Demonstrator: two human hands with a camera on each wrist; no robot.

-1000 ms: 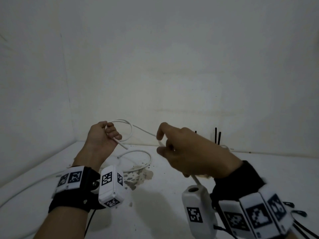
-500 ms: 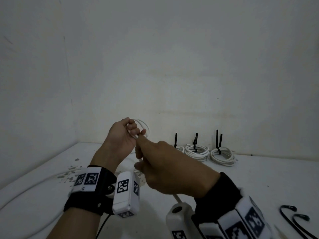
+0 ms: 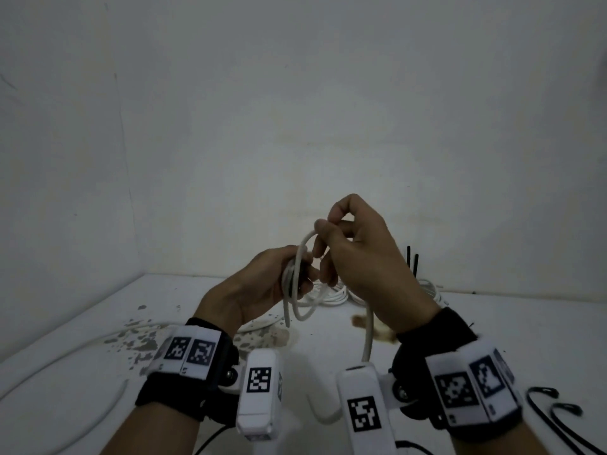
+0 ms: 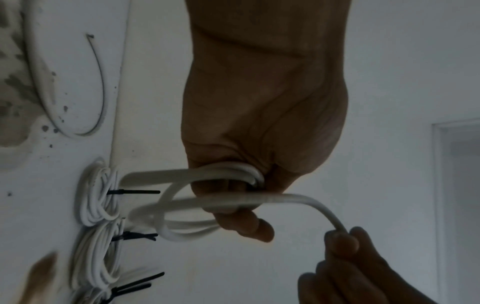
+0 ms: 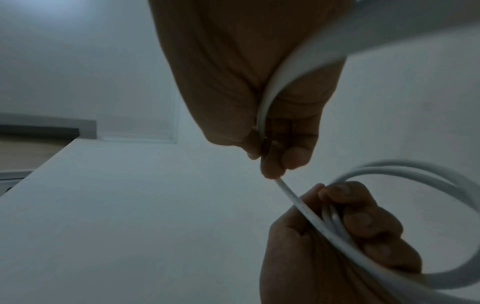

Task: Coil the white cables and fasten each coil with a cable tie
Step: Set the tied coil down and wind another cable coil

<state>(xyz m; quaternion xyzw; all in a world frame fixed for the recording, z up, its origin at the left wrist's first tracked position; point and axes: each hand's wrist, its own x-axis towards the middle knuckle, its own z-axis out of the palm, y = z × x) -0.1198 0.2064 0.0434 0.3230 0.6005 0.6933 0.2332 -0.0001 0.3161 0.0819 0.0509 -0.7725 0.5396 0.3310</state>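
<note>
My left hand grips a small coil of white cable above the table, its loops hanging below the fist; the left wrist view shows the loops wrapped through the fingers. My right hand is just above and to the right, pinching the running cable between thumb and fingers. From the pinch the cable arcs over to the coil. The loose length drops under my right palm toward the table's front.
Three finished white coils with black cable ties stand along the back wall, partly hidden behind my hands. Two loose black ties lie at the right front. Another white cable trails across the stained table on the left.
Both hands have risen and closed together. My right hand has swung up over the left, laying another loop of cable onto the coil in my left fist.
</note>
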